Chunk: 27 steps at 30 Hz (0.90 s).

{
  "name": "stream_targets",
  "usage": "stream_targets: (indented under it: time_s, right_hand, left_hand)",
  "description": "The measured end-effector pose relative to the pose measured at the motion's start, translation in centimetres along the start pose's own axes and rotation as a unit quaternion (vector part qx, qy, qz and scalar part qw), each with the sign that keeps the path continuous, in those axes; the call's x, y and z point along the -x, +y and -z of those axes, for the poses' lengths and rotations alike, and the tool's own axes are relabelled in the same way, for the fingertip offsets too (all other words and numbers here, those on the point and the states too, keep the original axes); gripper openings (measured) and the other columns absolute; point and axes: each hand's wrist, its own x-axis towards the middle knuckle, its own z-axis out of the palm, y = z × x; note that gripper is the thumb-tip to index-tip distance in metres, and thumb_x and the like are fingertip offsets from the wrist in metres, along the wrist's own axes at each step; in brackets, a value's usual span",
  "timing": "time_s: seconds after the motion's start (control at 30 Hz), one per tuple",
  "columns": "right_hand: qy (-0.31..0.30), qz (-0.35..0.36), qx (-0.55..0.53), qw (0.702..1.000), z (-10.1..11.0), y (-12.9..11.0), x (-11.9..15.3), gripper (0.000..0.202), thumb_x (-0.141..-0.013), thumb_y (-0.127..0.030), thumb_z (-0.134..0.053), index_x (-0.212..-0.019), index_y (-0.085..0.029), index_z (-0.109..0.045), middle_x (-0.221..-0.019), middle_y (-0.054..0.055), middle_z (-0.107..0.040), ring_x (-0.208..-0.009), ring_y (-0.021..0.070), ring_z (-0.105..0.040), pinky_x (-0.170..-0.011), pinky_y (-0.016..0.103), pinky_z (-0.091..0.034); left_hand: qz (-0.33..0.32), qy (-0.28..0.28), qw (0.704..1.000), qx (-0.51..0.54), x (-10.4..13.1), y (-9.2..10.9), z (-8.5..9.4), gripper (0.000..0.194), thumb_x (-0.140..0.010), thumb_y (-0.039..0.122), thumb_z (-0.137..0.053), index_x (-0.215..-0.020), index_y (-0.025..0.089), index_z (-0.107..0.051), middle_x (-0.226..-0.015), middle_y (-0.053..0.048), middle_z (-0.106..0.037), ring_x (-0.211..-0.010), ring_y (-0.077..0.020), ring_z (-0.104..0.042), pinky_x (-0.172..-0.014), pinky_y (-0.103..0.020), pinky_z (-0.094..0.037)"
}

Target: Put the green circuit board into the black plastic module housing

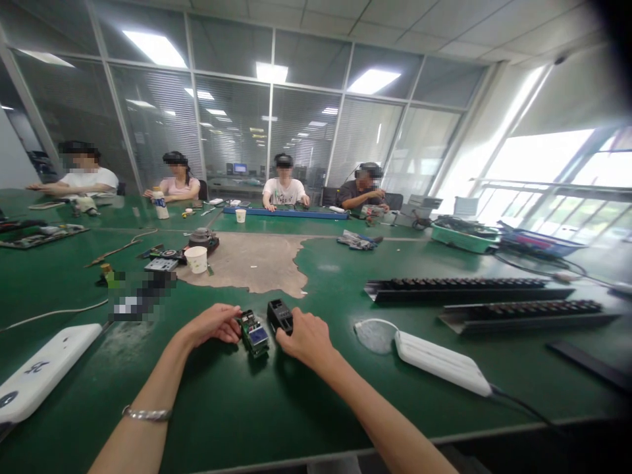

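Near the middle of the green table (217,421), my left hand (214,326) has its fingers curled at the left edge of a small circuit board assembly (254,334). The assembly has green boards, a bluish rectangular part and metal-coloured pieces. Just to its right, my right hand (311,336) grips a black plastic housing (280,316) with thumb and fingers. The housing has recesses in its top face. A narrow gap separates housing and assembly. Some fingertips of both hands are hidden.
White power strips lie left (54,368) and right (442,362). Black slotted rails (459,289) lie at right. A paper cup (196,259) stands beside electronic parts on a brown patch (257,260). Several people sit across the table; a green basket (464,237) stands far right.
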Motion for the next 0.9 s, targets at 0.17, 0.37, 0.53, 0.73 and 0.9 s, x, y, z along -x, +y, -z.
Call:
stream_targets:
  time_s: [0.17,0.37,0.53,0.73,0.9]
  right_hand:
    - [-0.045,0.063,-0.013,0.997,0.7,1.0,-1.2,0.066,-0.072,-0.062,-0.063,-0.116,-0.013,-0.057,-0.107,0.019,-0.068,-0.099,0.0343,-0.066,-0.082,0.041,-0.049]
    - [-0.066,0.063,-0.051,0.995,0.9,2.1,-3.2,0.044,-0.073,-0.052,-0.062,-0.103,-0.021,-0.063,-0.100,0.010,-0.072,-0.094,0.0290,-0.069,-0.077,0.034,-0.049]
    - [0.001,0.034,-0.088,0.996,-1.4,1.9,-2.5,0.045,-0.086,-0.051,-0.048,-0.118,-0.021,-0.058,-0.096,0.009,-0.072,-0.089,0.0287,-0.069,-0.075,0.035,-0.048]
    - [0.023,0.028,-0.098,0.994,-2.1,1.3,-2.2,0.062,-0.089,-0.047,-0.047,-0.142,-0.016,-0.041,-0.106,0.013,-0.071,-0.095,0.0291,-0.068,-0.081,0.036,-0.048]
    - [0.068,0.031,-0.188,0.979,0.3,1.0,-2.4,0.052,-0.093,-0.041,-0.046,-0.141,-0.020,-0.045,-0.111,0.008,-0.071,-0.097,0.0234,-0.067,-0.085,0.030,-0.046]
  left_hand:
    - [0.018,-0.016,1.000,0.008,0.0,0.4,-0.7,0.054,-0.078,0.062,-0.067,-0.096,0.012,-0.060,-0.084,-0.015,-0.074,-0.067,-0.0201,-0.073,-0.056,-0.023,-0.055]
    - [0.032,-0.031,0.999,0.023,-0.3,0.9,-1.7,0.057,-0.075,0.065,-0.068,-0.100,0.014,-0.061,-0.085,-0.015,-0.074,-0.071,-0.0225,-0.074,-0.060,-0.026,-0.056]
    - [0.051,-0.026,0.998,0.030,-0.7,0.7,-1.5,0.064,-0.074,0.066,-0.068,-0.116,0.018,-0.058,-0.081,-0.012,-0.074,-0.062,-0.0201,-0.071,-0.053,-0.024,-0.054]
    - [0.036,-0.042,0.998,0.038,-0.2,0.6,-1.2,0.065,-0.078,0.062,-0.067,-0.122,0.015,-0.053,-0.087,-0.016,-0.075,-0.073,-0.0238,-0.074,-0.060,-0.026,-0.056]
    - [0.009,-0.040,0.998,0.050,0.1,0.6,-1.1,0.056,-0.081,0.057,-0.067,-0.116,0.015,-0.054,-0.088,-0.017,-0.075,-0.073,-0.0236,-0.074,-0.063,-0.028,-0.057]
